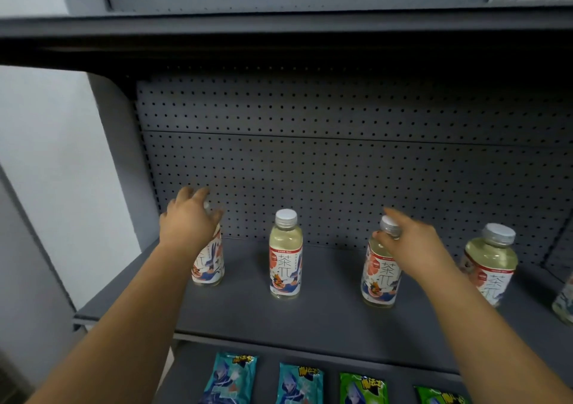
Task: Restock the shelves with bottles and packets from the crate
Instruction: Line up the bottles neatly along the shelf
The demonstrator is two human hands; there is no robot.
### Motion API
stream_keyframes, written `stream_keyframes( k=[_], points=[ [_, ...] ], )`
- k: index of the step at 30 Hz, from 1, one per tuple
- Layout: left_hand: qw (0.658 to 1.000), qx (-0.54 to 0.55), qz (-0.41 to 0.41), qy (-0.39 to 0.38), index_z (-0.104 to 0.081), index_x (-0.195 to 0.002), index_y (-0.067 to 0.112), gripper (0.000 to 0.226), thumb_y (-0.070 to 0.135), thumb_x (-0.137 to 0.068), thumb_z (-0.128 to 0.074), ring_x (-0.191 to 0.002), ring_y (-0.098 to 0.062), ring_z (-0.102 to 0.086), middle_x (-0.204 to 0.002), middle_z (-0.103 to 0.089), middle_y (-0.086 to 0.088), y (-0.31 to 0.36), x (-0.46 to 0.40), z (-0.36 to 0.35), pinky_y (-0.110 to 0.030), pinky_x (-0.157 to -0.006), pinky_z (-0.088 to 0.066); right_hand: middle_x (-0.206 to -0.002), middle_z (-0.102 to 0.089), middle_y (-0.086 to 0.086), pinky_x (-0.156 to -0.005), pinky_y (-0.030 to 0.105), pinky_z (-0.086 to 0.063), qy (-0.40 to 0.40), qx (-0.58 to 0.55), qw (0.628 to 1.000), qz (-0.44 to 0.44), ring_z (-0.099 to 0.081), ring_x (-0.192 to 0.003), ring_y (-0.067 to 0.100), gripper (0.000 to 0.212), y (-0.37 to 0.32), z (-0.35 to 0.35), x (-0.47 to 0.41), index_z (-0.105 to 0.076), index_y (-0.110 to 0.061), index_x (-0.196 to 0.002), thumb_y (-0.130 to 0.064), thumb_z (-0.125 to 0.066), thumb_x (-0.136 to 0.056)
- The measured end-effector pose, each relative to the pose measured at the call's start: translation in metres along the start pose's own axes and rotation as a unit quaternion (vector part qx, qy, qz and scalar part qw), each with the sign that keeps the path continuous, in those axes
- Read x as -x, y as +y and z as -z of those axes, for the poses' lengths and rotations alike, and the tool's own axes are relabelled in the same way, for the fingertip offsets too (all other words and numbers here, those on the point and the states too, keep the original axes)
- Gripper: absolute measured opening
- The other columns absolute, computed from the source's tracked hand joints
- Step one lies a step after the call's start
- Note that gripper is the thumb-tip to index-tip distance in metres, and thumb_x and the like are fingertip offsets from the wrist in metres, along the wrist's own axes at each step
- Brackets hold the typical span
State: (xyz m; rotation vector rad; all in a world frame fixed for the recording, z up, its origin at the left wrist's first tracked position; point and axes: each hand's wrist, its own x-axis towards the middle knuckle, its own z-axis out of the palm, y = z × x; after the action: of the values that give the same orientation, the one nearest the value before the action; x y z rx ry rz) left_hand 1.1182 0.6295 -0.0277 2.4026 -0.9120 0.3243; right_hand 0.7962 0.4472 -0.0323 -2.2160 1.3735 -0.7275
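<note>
A: What stands on the grey shelf (310,320)?

B: Four upright tea bottles in a row across the frame's middle: the leftmost bottle (209,264), second bottle (285,254), third bottle (382,271) and fourth bottle (491,264), all pale liquid, white caps, illustrated labels.

A: Below?

B: Blue packets (231,379) and green packets (361,388), lying flat along the bottom edge.

Open shelf (325,320) gaps between upright bottles (285,254), upper shelf (279,28) overhanging above
</note>
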Motion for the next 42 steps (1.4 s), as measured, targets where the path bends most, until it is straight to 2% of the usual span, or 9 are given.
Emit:
stream_keyframes(
  k=[3, 8, 17, 24, 31, 34, 37, 39, 42],
  points=[
    [0.999, 0.025, 0.010, -0.031, -0.048, -0.139, 0.022, 0.047, 0.035, -0.093, -0.055, -0.120, -0.036, -0.048, -0.140, -0.045, -0.012, -0.006, -0.005, 0.000, -0.051, -0.097, -0.045, -0.133, -0.055, 0.017, -0.085, 0.039, -0.051, 0.008, 0.005, 1.000, -0.013, -0.057, -0.115, 0.035, 0.059, -0.003, -0.002, 0.001, -0.041, -0.031, -0.147, -0.039, -0.062, -0.092],
    [0.997, 0.073, 0.001, -0.040, -0.057, -0.129, 0.015, 0.038, 0.022, -0.092, -0.057, -0.100, -0.036, -0.058, -0.123, -0.057, -0.017, -0.013, -0.005, 0.003, -0.040, -0.080, -0.052, -0.127, -0.055, 0.019, -0.079, 0.035, -0.046, 0.044, -0.005, 0.999, -0.020, -0.057, -0.111, 0.037, 0.056, -0.008, -0.008, 0.007, -0.047, -0.028, -0.143, -0.034, -0.065, -0.091],
    [0.996, 0.065, -0.004, -0.065, -0.053, -0.137, 0.019, 0.041, 0.021, -0.096, -0.052, -0.103, -0.038, -0.058, -0.130, -0.051, -0.017, -0.019, -0.006, 0.004, -0.039, -0.082, -0.051, -0.130, -0.058, 0.019, -0.081, 0.036, -0.048, 0.055, -0.017, 0.998, -0.035, -0.059, -0.110, 0.037, 0.056, -0.012, -0.012, 0.010, -0.047, -0.026, -0.144, -0.032, -0.065, -0.092],
    [0.996, 0.055, -0.008, -0.075, -0.053, -0.138, 0.021, 0.042, 0.023, -0.096, -0.053, -0.110, -0.038, -0.057, -0.133, -0.051, -0.017, -0.023, -0.005, 0.008, -0.045, -0.090, -0.052, -0.135, -0.056, 0.019, -0.083, 0.037, -0.049, 0.051, -0.020, 0.998, -0.039, -0.058, -0.114, 0.037, 0.056, -0.014, -0.011, 0.010, -0.045, -0.024, -0.146, -0.030, -0.063, -0.094],
    [0.996, 0.064, -0.007, -0.062, -0.054, -0.137, 0.018, 0.042, 0.022, -0.095, -0.055, -0.106, -0.038, -0.058, -0.130, -0.053, -0.019, -0.021, 0.000, 0.010, -0.043, -0.085, -0.053, -0.133, -0.056, 0.019, -0.079, 0.035, -0.047, 0.047, -0.009, 0.998, -0.041, -0.059, -0.112, 0.037, 0.056, -0.012, -0.012, 0.009, -0.043, -0.026, -0.147, -0.032, -0.062, -0.094],
    [0.996, 0.078, -0.034, -0.029, -0.055, -0.135, 0.014, 0.044, 0.026, -0.092, -0.059, -0.111, -0.035, -0.055, -0.132, -0.052, -0.014, -0.018, 0.005, 0.007, -0.040, -0.087, -0.049, -0.127, -0.058, 0.021, -0.077, 0.033, -0.046, 0.053, 0.012, 0.998, -0.033, -0.060, -0.107, 0.037, 0.055, -0.011, -0.014, 0.009, -0.043, -0.027, -0.146, -0.034, -0.060, -0.095],
    [0.992, 0.064, -0.106, 0.019, -0.056, -0.133, 0.015, 0.047, 0.037, -0.092, -0.060, -0.119, -0.031, -0.051, -0.133, -0.053, -0.010, -0.006, 0.011, 0.001, -0.048, -0.098, -0.043, -0.119, -0.060, 0.023, -0.079, 0.036, -0.049, 0.062, 0.030, 0.997, -0.022, -0.060, -0.102, 0.038, 0.051, -0.008, -0.015, 0.009, -0.045, -0.026, -0.146, -0.034, -0.057, -0.096],
    [0.987, 0.048, -0.143, 0.053, -0.060, -0.129, 0.017, 0.044, 0.039, -0.091, -0.061, -0.125, -0.029, -0.047, -0.133, -0.054, -0.008, 0.005, 0.014, -0.002, -0.052, -0.106, -0.033, -0.116, -0.060, 0.023, -0.076, 0.035, -0.049, 0.063, 0.038, 0.997, -0.015, -0.060, -0.097, 0.036, 0.050, -0.006, -0.015, 0.007, -0.045, -0.026, -0.145, -0.033, -0.055, -0.097],
    [0.984, 0.048, -0.155, 0.074, -0.063, -0.126, 0.018, 0.041, 0.039, -0.091, -0.061, -0.131, -0.025, -0.042, -0.135, -0.053, -0.005, 0.019, 0.016, -0.004, -0.053, -0.112, -0.022, -0.118, -0.060, 0.021, -0.072, 0.030, -0.045, 0.057, 0.047, 0.997, -0.009, -0.057, -0.091, 0.032, 0.049, -0.005, -0.013, 0.006, -0.043, -0.027, -0.147, -0.033, -0.052, -0.099]
  ],
)
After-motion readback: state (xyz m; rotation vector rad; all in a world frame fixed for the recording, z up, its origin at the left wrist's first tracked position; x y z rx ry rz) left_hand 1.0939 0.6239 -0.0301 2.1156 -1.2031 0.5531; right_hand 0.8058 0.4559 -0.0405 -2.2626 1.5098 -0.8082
